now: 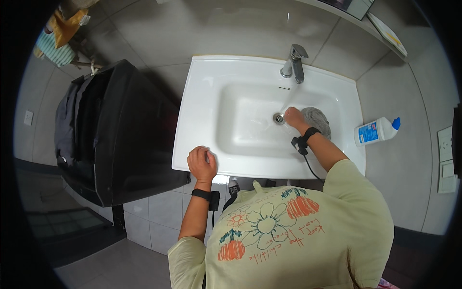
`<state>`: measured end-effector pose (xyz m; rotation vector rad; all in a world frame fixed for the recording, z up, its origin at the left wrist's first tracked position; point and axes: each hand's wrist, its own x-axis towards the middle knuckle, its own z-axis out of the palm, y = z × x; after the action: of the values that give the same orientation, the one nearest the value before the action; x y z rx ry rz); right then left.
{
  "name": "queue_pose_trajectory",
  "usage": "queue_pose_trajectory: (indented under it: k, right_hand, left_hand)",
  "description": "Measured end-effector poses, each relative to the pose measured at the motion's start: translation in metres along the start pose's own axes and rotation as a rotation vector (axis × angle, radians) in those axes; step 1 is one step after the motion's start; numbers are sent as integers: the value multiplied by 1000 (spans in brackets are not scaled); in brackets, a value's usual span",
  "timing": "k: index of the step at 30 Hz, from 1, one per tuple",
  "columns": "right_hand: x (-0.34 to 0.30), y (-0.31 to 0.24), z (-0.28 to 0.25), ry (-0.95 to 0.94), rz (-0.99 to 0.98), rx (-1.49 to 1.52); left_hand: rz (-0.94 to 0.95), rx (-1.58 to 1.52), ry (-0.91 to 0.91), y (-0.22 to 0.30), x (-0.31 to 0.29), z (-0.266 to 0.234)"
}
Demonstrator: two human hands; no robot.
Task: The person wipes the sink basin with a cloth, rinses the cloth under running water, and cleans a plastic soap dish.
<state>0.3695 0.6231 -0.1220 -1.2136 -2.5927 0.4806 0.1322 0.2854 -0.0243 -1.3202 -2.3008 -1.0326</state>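
Observation:
My right hand [293, 116] is inside the white washbasin [250, 126], just right of the round metal drain [278, 118]. Its fingers are curled closed, and whatever may be in them is hidden. A bunched grey cloth [317, 121] lies in the basin beside that hand, on its right. From the chrome faucet [292, 65] a thin stream of water seems to fall close to the fingers. My left hand [201, 164] rests on the basin's front left rim, holding nothing, with the thumb apart from loosely bent fingers.
A white bottle with a blue cap [377, 131] stands by the basin's right edge. Left of the basin is a dark bin-like container [132, 139] with dark clothing [79, 120] over it. A shelf [337, 12] runs along the wall above. Cables hang from both wrist straps.

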Motion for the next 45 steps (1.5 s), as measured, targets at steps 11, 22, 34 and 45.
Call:
queue_pose_trajectory:
  k: [11,22,34,45]
  right_hand:
    - [77,-2,-20,-89,594,1711]
    - [83,-122,-74,-582,377,1551]
    - [71,-38,-46,-225,450,1902]
    - [-9,-88,-104,-1496,72,571]
  left_hand:
    - [16,-8,-17,3,4,-1]
    - [14,9,15,-2,-2,-1]
    - [34,10,3,-2,0,0]
    - [3,46,-53,-1,0,-3]
